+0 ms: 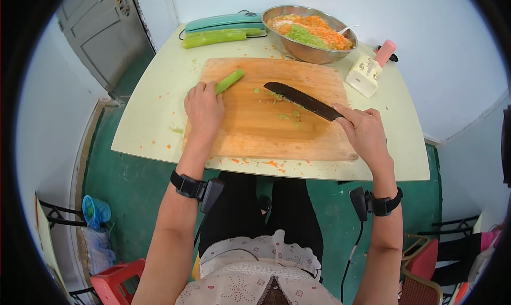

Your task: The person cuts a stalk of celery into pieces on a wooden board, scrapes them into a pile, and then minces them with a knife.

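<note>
My left hand [205, 109] is closed round the lower end of a short green celery stalk [230, 81], at the left side of the wooden cutting board [239, 137]. The stalk's far end points up and to the right over the board. In my right hand [366, 134], at the board's right edge, is the handle of a black-bladed kitchen knife [303, 99]. Its blade lies slantwise over the middle of the board, tip to the upper left, apart from the stalk. Small green bits [287, 117] are scattered around and below the blade.
At the back stands a steel bowl [314, 55] of shredded orange and green vegetables with a white spoon. Left of it lie long celery stalks [218, 37] and a teal appliance [223, 22]. A tissue pack [364, 76] and a pink-topped item [385, 52] sit at the right.
</note>
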{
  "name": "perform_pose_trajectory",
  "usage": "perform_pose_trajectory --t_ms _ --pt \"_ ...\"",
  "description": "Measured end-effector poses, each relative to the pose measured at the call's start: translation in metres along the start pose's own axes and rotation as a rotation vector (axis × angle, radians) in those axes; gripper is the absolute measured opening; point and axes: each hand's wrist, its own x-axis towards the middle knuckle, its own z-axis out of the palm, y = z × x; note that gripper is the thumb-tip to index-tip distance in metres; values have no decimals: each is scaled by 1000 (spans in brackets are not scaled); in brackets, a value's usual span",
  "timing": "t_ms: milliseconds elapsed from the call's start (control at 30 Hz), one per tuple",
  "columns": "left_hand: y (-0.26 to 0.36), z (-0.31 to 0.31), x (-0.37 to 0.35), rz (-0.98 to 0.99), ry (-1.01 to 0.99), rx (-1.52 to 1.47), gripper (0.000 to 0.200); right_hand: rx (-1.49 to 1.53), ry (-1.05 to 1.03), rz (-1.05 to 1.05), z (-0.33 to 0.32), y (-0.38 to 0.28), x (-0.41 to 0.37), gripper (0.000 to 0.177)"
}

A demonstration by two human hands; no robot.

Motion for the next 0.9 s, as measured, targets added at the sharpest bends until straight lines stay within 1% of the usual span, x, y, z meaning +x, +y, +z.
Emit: perform_pose_trajectory --t_ms 67,167,267,367,467,567,667,767,900 --pt "-2 3 -1 7 9 -7 27 -13 22 16 -5 -4 0 27" --pt "0 0 -1 -5 1 4 27 24 1 23 -2 -2 0 27" --pt "-1 1 0 -8 -4 -2 27 -45 -23 22 -2 -3 -1 26" --pt "0 0 -1 0 1 -2 28 23 24 27 0 -1 -1 26" --pt "0 0 0 -12 -16 -3 28 -1 -13 8 1 -2 0 26" --pt "-2 2 -1 8 17 -9 28 7 7 45 -4 -6 2 26" --pt "0 0 0 -7 -5 14 28 11 -16 -7 2 -1 1 26" --pt "0 0 -1 -2 -4 0 28 50 5 64 -3 1 4 28" --pt "1 -1 -1 -12 -14 4 28 11 -18 169 0 -7 5 29"
